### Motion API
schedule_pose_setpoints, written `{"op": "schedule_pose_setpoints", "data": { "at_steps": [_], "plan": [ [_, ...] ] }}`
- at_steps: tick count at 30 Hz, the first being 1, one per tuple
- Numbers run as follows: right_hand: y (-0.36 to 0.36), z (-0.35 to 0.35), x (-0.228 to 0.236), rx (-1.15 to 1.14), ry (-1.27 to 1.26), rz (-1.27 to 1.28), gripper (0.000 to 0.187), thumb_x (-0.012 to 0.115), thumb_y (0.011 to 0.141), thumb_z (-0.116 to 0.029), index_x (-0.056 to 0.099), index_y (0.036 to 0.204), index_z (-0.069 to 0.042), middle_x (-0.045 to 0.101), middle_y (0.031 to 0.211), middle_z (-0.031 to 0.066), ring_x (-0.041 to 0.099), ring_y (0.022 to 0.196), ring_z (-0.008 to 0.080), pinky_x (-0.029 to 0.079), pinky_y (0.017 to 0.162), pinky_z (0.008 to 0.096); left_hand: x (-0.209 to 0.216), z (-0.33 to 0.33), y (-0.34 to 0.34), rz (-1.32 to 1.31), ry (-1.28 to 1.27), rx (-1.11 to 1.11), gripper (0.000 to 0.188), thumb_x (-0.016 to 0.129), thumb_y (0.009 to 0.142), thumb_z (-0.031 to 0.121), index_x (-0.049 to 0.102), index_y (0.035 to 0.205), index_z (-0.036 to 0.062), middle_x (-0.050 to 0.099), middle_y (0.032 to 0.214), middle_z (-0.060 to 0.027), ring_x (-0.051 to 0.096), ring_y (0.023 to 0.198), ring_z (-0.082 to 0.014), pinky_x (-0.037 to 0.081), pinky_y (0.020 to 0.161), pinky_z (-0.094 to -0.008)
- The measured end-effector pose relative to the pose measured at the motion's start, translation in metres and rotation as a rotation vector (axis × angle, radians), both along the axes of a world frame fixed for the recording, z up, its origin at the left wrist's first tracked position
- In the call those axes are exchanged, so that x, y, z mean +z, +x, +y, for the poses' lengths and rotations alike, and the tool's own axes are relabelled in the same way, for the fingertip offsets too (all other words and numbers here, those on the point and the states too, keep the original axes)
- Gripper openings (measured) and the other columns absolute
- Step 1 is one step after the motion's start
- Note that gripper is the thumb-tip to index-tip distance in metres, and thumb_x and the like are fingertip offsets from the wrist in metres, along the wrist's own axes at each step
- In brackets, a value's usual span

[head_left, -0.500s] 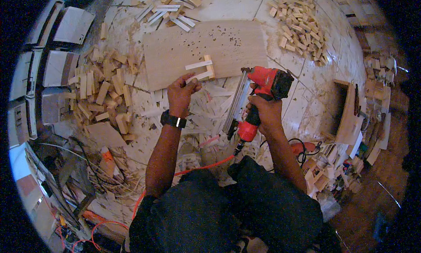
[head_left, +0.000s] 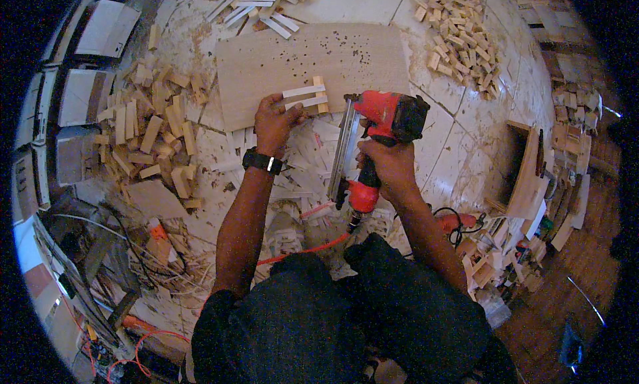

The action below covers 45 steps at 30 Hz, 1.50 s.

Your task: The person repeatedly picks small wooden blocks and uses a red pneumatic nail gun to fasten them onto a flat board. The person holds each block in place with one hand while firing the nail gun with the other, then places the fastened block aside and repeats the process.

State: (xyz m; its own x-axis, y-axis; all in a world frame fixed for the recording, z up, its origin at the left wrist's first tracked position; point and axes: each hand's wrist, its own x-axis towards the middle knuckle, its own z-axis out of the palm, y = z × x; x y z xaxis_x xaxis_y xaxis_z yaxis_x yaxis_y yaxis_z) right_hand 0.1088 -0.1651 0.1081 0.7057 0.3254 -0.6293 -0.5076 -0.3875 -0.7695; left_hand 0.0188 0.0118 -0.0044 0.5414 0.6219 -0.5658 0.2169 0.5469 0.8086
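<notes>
Swung the red-and-black pneumatic nailer (head_left: 383,114) leftward since the earlier frame, nearer the small wooden crosspiece (head_left: 319,81), and brought the lower white slat (head_left: 306,103) roughly parallel with the upper white slat (head_left: 304,92). Had both slats overlapping the crosspiece on the pale plywood board (head_left: 246,64), upper centre of the frame. Called, in all likelihood, for square overlaps, steady slats, a nailer nose set flat over the joint, and fingertips well clear of the nail line. Pinched the lower slat's left end, apparently, between thumb and forefinger of the left hand (head_left: 275,128), barely spread; could not tell about contact with the upper slat. Wrapped the right hand (head_left: 391,168) closed around the nailer's black handle, right of centre; could not make out any finger on the trigger.
</notes>
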Motion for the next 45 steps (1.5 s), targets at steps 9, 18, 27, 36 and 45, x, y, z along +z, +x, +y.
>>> {"op": "schedule_pose_setpoints", "data": {
  "at_steps": [9, 18, 27, 36, 45],
  "plan": [
    [-0.01, 0.014, -0.003, 0.056, 0.025, -0.042, 0.028, 0.065, 0.07, 0.002, 0.054, 0.096, -0.003, 0.056, 0.068, 0.0042, 0.057, 0.052, 0.0156, 0.049, 0.048, 0.0299, 0.001, 0.0, 0.001, -0.015, 0.04, 0.02, 0.047, 0.067, 0.075, -0.003, 0.041, 0.114, -0.0057, 0.063, 0.089, -0.019, 0.066, 0.07, -0.0236, 0.057, 0.061, -0.0298],
    [-0.016, 0.027, -0.018, 0.239, -0.048, -0.208, 0.024, 0.064, 0.071, 0.0, 0.053, 0.091, -0.002, 0.057, 0.067, 0.0048, 0.057, 0.053, 0.0155, 0.048, 0.048, 0.0297, -0.011, 0.0, 0.001, -0.025, 0.08, 0.035, 0.048, 0.07, 0.073, -0.001, 0.043, 0.112, -0.0053, 0.064, 0.085, -0.0186, 0.066, 0.064, -0.022, 0.055, 0.057, -0.0297],
    [-0.02, 0.041, -0.014, 0.287, -0.154, -0.232, 0.023, 0.061, 0.07, -0.002, 0.054, 0.092, -0.002, 0.056, 0.067, 0.0045, 0.055, 0.053, 0.0134, 0.046, 0.049, 0.029, -0.004, 0.0, 0.002, 0.051, 0.207, -0.032, 0.045, 0.069, 0.074, 0.001, 0.044, 0.111, -0.0053, 0.065, 0.081, -0.0167, 0.066, 0.065, -0.0207, 0.053, 0.055, -0.0286],
    [-0.018, 0.052, -0.016, 0.42, -0.224, -0.506, 0.022, 0.061, 0.067, -0.007, 0.056, 0.088, -0.004, 0.059, 0.069, 0.0115, 0.057, 0.056, 0.0266, 0.048, 0.052, 0.0372, -0.039, 0.007, 0.0, -0.007, 0.843, -0.227, 0.046, 0.071, 0.073, 0.004, 0.046, 0.11, -0.0058, 0.065, 0.087, -0.0174, 0.066, 0.066, -0.0203, 0.054, 0.055, -0.0292],
    [-0.007, 0.01, 0.008, -0.162, 0.033, -0.123, 0.027, 0.063, 0.07, 0.002, 0.057, 0.095, -0.002, 0.058, 0.068, 0.0058, 0.057, 0.052, 0.0166, 0.05, 0.047, 0.0307, 0.004, 0.006, 0.003, 0.13, 0.342, -0.122, 0.048, 0.072, 0.072, 0.004, 0.047, 0.111, -0.0078, 0.064, 0.089, -0.0162, 0.065, 0.064, -0.0185, 0.055, 0.055, -0.0289]
  ]
}}
